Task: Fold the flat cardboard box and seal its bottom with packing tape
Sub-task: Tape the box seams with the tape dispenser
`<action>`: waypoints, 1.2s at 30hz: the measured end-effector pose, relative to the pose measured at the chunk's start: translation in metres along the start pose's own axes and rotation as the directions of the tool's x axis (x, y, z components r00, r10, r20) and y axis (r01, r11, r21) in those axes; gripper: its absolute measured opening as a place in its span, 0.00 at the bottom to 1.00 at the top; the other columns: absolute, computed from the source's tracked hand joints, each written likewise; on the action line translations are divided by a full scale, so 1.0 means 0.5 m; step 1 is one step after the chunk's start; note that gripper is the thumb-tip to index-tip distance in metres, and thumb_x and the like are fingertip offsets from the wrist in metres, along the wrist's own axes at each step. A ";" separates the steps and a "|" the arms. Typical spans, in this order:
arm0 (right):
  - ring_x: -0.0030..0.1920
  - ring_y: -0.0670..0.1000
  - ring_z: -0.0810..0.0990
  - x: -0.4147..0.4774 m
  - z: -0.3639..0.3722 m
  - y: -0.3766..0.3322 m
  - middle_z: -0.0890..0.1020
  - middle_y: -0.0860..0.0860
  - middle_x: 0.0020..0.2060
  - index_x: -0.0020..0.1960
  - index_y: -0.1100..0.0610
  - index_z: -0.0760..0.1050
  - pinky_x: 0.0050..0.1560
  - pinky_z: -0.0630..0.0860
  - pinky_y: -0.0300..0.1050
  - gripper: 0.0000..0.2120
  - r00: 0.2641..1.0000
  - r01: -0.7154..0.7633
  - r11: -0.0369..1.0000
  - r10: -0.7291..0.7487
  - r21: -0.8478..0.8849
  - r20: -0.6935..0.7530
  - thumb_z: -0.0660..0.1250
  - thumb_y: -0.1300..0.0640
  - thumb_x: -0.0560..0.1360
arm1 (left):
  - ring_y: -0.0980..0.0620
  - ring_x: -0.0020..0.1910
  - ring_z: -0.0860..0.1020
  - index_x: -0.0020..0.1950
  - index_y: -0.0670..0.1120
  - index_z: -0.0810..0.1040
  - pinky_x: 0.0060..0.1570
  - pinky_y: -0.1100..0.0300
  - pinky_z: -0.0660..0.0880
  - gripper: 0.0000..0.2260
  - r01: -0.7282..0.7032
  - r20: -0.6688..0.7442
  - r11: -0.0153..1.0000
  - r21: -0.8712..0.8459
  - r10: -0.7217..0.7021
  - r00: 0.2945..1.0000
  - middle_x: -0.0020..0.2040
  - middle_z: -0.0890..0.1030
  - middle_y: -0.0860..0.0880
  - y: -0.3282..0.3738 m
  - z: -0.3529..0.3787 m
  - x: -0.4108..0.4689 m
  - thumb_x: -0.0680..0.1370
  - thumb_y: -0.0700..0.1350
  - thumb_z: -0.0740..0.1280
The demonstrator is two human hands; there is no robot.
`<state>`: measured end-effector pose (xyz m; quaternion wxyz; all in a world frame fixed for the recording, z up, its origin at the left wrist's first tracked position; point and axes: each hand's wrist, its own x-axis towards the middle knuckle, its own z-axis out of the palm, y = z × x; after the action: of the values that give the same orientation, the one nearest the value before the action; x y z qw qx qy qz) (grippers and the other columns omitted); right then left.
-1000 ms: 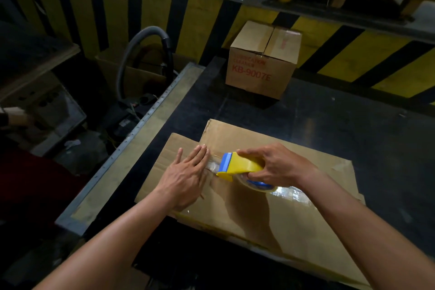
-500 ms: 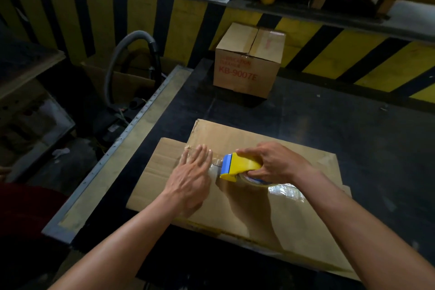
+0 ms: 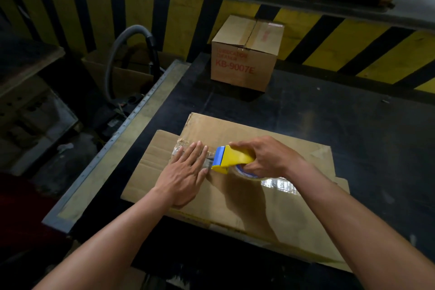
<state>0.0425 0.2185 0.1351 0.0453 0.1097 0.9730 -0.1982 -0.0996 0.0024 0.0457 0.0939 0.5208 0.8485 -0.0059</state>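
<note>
Cardboard box (image 3: pixel 270 214), flattened, brown and matte, lies on the dark surface (image 3: pixel 353 113) near its front edge. A glossy strip of clear tape (image 3: pixel 280 183) runs across it. A closed carton (image 3: pixel 244 54) printed KB-9007E stands well behind it, its contents hidden. The left hand (image 3: pixel 186 172) lies flat, fingers (image 3: pixel 195 150) straight and together, pressing the crinkled tape end onto the cardboard. The right hand (image 3: pixel 268 160) curls its fingers around a yellow tape dispenser (image 3: pixel 233 159) with a blue front edge, just beside the left fingertips. A grey hose (image 3: pixel 122 49) arches beyond the surface's left side.
</note>
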 end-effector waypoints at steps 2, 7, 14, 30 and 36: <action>0.59 0.52 0.77 0.007 -0.006 0.001 0.79 0.49 0.65 0.74 0.43 0.69 0.50 0.72 0.44 0.31 1.000 0.005 1.000 -0.005 0.006 0.024 0.70 0.48 0.72 | 0.54 0.79 0.31 0.81 0.50 0.36 0.79 0.52 0.35 0.28 0.011 -0.023 1.000 0.003 -0.011 1.000 0.81 0.34 0.51 -0.002 0.005 0.000 0.84 0.60 0.37; 0.56 0.49 0.78 -0.008 -0.013 0.026 0.80 0.47 0.63 0.72 0.42 0.71 0.52 0.76 0.47 0.30 0.999 -0.001 0.999 -0.001 0.047 0.035 0.70 0.50 0.70 | 0.54 0.80 0.33 0.82 0.50 0.37 0.80 0.52 0.37 0.29 0.014 -0.025 1.000 0.009 -0.014 1.000 0.82 0.36 0.51 -0.005 0.012 0.002 0.84 0.60 0.37; 0.53 0.47 0.76 -0.056 -0.040 0.064 0.80 0.47 0.61 0.72 0.40 0.70 0.51 0.78 0.48 0.31 0.998 -0.031 1.000 0.031 -0.004 0.058 0.72 0.48 0.71 | 0.55 0.80 0.33 0.82 0.51 0.38 0.80 0.52 0.36 0.29 0.008 -0.030 1.000 -0.022 -0.009 1.000 0.82 0.37 0.52 -0.005 0.013 0.000 0.84 0.61 0.37; 0.46 0.49 0.72 -0.069 -0.024 0.067 0.72 0.47 0.46 0.74 0.36 0.64 0.46 0.73 0.46 0.31 0.994 -0.065 0.993 0.073 -0.096 0.084 0.67 0.34 0.73 | 0.47 0.80 0.33 0.81 0.50 0.36 0.79 0.45 0.38 0.30 -0.073 0.001 0.997 -0.006 0.073 0.997 0.82 0.35 0.48 0.098 0.021 0.029 0.83 0.62 0.36; 0.44 0.48 0.71 -0.072 -0.034 0.073 0.70 0.45 0.44 0.75 0.37 0.64 0.44 0.73 0.46 0.31 0.996 -0.025 0.996 0.032 -0.085 0.084 0.68 0.37 0.74 | 0.47 0.80 0.34 0.82 0.51 0.38 0.79 0.45 0.38 0.31 -0.061 -0.056 0.998 -0.009 0.060 0.997 0.83 0.38 0.50 0.095 0.030 0.028 0.82 0.64 0.34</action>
<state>0.0850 0.2511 0.1415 0.0940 0.1129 0.9759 -0.1610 -0.0616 0.0350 0.0330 0.0732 0.5458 0.8346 0.0158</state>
